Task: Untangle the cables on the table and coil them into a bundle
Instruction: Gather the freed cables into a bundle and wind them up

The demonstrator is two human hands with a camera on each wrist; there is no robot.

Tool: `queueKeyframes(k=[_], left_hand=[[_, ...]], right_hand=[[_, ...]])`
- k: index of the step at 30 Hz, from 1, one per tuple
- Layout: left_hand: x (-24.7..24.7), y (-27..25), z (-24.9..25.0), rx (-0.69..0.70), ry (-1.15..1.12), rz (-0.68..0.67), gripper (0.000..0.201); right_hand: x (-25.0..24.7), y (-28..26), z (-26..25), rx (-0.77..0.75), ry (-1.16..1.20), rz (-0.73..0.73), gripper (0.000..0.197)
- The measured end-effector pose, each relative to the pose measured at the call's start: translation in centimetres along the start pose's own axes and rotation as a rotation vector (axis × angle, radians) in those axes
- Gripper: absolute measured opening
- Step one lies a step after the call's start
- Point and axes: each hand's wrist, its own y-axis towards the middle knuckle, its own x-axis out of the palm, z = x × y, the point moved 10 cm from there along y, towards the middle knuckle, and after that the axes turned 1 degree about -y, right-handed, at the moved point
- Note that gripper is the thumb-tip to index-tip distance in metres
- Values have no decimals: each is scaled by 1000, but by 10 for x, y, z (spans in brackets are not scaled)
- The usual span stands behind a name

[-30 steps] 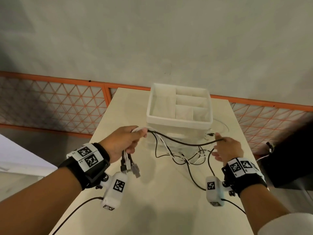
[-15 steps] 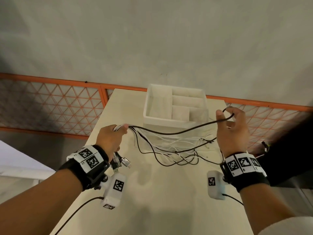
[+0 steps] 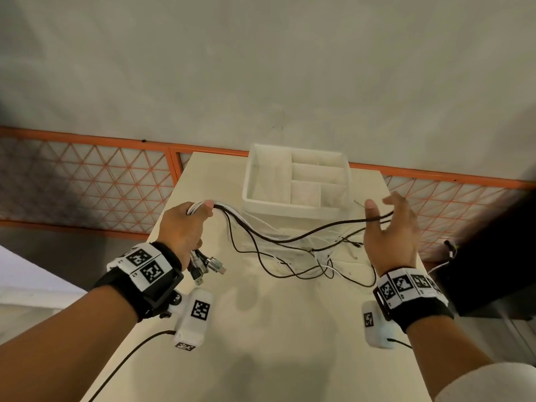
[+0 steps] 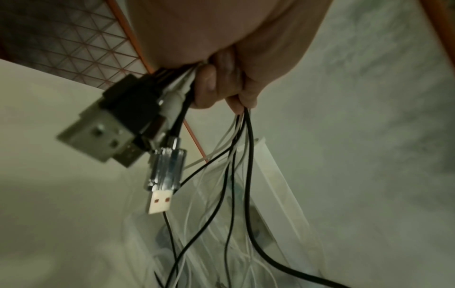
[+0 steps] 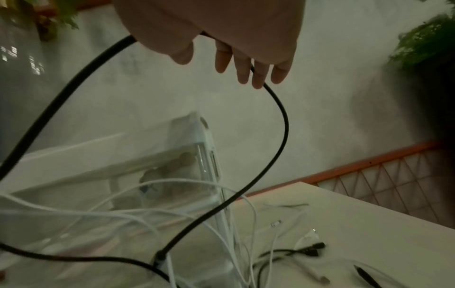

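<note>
My left hand (image 3: 182,224) grips a bunch of black and white cables (image 3: 223,210) above the table (image 3: 261,329). Their USB plugs (image 3: 208,265) hang below the fist; the left wrist view shows the plugs (image 4: 160,175) beside my curled fingers (image 4: 209,87). A black cable (image 3: 327,229) sags across to my right hand (image 3: 391,230), held up at the right. That hand's fingers (image 5: 246,64) are straight and spread, and the black cable (image 5: 283,124) loops over the palm and passes between two fingers. The remaining tangle (image 3: 313,265) lies on the table between my hands.
A white divided organiser box (image 3: 290,206) stands at the table's far end, just behind the tangle. Loose connector ends (image 5: 312,249) lie on the table at the right. An orange-framed mesh fence (image 3: 87,184) runs behind, and a dark object (image 3: 493,256) sits beyond the right edge.
My right hand rose from the table and moved right, lifting a loop of black cable, and its fingers have spread. The left hand kept its grip and lifted slightly.
</note>
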Motion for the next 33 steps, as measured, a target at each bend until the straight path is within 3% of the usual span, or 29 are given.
queueKeyframes(k=[2,6,8,10,12,14,16,19,21,23,24,26,29,33], left_hand=[[-4,2,-2,-16,-21,19,22],[-15,3,4,-24,-88,75,6],[-10,0,10,0,-89,32,10],[4,-7,16,21,-84,-59,18],[20,-18,24,50,-81,-147,22],[28,-29,39,92,-139,-206,21],[30,-37,65,166,-200,-265,22],[25,-43,104,266,-310,-298,22],[22,-43,117,289,-355,-263,22],[22,-43,114,278,-354,-224,21],[22,-43,109,265,-345,-207,21],[23,-41,95,234,-305,-191,22],[25,-38,73,167,-146,-209,26],[36,-45,44,70,23,-253,28]], right_hand=[[0,4,-6,-84,-27,12,54],[3,5,8,-49,-177,-39,57],[17,-4,7,-99,-244,-139,53],[30,-17,-12,-231,-146,-218,44],[33,-29,-28,-267,-51,-250,38],[27,-32,-18,-153,-76,-222,34],[22,-32,18,68,-179,-234,31],[30,-54,107,483,-317,-416,25],[36,-80,159,742,-279,-499,36],[43,-107,190,996,-79,-464,45],[43,-113,197,1050,-28,-426,48],[37,-109,195,1024,-10,-354,52],[18,-66,154,786,93,-154,59],[-28,-14,65,415,66,60,37]])
